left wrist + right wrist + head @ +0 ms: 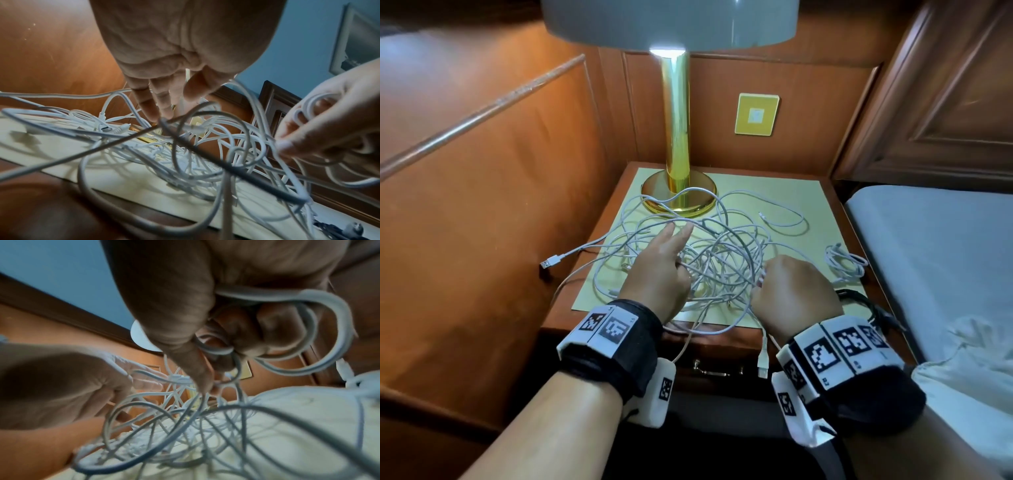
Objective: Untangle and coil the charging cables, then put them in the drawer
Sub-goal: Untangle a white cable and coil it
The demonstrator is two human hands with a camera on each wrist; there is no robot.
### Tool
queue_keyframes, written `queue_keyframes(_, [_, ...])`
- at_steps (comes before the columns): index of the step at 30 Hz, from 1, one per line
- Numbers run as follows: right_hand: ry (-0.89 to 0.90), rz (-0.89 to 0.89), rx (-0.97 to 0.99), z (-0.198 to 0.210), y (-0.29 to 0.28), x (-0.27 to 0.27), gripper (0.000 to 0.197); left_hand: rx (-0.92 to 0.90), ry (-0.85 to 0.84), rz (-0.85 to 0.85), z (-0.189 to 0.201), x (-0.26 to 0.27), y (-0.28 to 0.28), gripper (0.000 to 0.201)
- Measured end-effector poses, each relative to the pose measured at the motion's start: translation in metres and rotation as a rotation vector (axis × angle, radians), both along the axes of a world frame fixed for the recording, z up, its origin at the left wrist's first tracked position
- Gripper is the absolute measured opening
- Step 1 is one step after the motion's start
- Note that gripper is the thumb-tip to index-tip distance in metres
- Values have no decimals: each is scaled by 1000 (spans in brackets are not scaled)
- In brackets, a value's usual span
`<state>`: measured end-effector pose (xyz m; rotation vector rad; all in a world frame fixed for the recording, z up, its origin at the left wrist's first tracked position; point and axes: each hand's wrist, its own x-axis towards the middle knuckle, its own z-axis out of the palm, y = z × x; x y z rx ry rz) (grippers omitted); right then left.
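Observation:
A tangle of white charging cables (722, 263) lies spread over the yellow mat (798, 192) on the wooden nightstand. My left hand (671, 253) reaches into the left side of the tangle with straight fingers (156, 104) touching strands. My right hand (791, 284) grips cable loops at the right side of the tangle; the loops (320, 318) wrap round its curled fingers. One USB plug (763, 363) hangs over the front edge, in front of the drawer (717, 371), which is closed. Another plug (548, 263) sticks out past the left edge.
A gold lamp base (678, 192) stands at the back of the mat, with cables looped against it. A small separate bundle of white cable (846, 260) lies at the right edge. A black cable (866, 305) lies behind my right wrist. A bed (935, 257) adjoins on the right, wood panelling on the left.

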<state>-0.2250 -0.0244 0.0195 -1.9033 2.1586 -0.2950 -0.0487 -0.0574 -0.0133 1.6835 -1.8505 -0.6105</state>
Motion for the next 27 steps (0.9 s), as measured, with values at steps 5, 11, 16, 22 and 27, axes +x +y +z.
queue_keyframes(5, [-250, -2, -110, 9, -10, 6, 17, 112, 153, -102, 7, -1, 9, 62])
queue_keyframes(11, [-509, 100, -543, 17, -14, 9, 13, 101, 42, -105, 1, -10, 10, 89])
queue_keyframes(16, [-703, 171, -648, 18, -21, 19, 10, 48, -33, -83, -4, -20, 9, 92])
queue_keyframes(22, [-1044, 145, -736, 34, -23, 15, 12, 73, -212, -26, -19, -14, 2, 86])
queue_keyframes(27, [-1374, 61, -717, 43, -22, -1, 20, 41, -295, 43, -13, -6, 2, 94])
